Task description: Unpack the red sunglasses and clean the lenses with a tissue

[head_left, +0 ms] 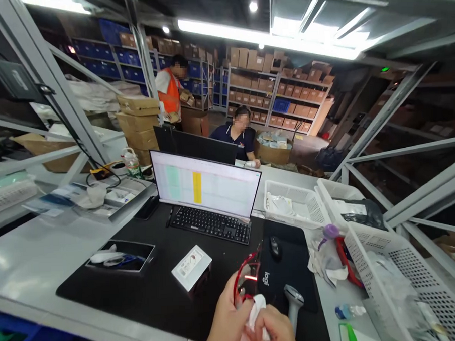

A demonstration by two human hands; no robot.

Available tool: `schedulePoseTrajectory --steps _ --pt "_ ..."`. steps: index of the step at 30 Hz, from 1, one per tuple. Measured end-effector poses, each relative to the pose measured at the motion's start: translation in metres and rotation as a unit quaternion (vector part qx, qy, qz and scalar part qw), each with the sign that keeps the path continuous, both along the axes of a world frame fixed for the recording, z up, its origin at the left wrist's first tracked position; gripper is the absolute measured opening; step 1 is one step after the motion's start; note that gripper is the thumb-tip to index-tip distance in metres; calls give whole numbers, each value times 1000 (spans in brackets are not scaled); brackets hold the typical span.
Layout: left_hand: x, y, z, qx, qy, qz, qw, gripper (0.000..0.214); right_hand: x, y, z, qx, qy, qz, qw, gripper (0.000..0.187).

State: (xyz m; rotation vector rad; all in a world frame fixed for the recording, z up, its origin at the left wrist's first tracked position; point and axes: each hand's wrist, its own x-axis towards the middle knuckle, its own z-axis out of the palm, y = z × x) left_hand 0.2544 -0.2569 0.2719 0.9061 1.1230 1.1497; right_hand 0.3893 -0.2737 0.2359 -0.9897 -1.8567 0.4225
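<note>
Red-framed glasses (238, 280) with shiny lenses are gripped by my left hand (226, 314), whose fingers are closed round the lower part of the frame. My right hand (275, 328) pinches a white cloth (258, 308) right beside the glasses, seemingly against them; the exact contact is hidden by the fingers. A small white box with a printed label (192, 267) lies on the black mat (153, 299) to the left. Just right of my hands rests a grey handheld scanner (294, 301).
A monitor (205, 184), keyboard (211, 225) and mouse (275, 248) stand ahead. Left lies a shallow tray (139, 265) with a white and blue item. White baskets (416, 263) line the right side. Two people are beyond the desk, one seated (235, 140), one in an orange vest (169, 95).
</note>
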Motion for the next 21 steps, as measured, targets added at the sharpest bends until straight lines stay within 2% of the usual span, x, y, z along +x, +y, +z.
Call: schedulePoseTrajectory --steps 3,6,11,15,21 --pt "-3 2 -6 18 13 7 1000 60 -6 5 -15 -4 32 -44 999 34" --pt "-8 4 -6 51 39 35 997 65 -11 4 -20 -14 19 -54 998 30" --pt "-18 -2 2 148 71 43 986 68 -18 1 -3 100 50 0 994 25" --pt "-22 -8 5 165 50 19 985 71 -19 -3 12 154 48 18 987 24" --pt "-21 -8 7 105 23 36 994 65 -6 -9 16 69 3 47 997 25"
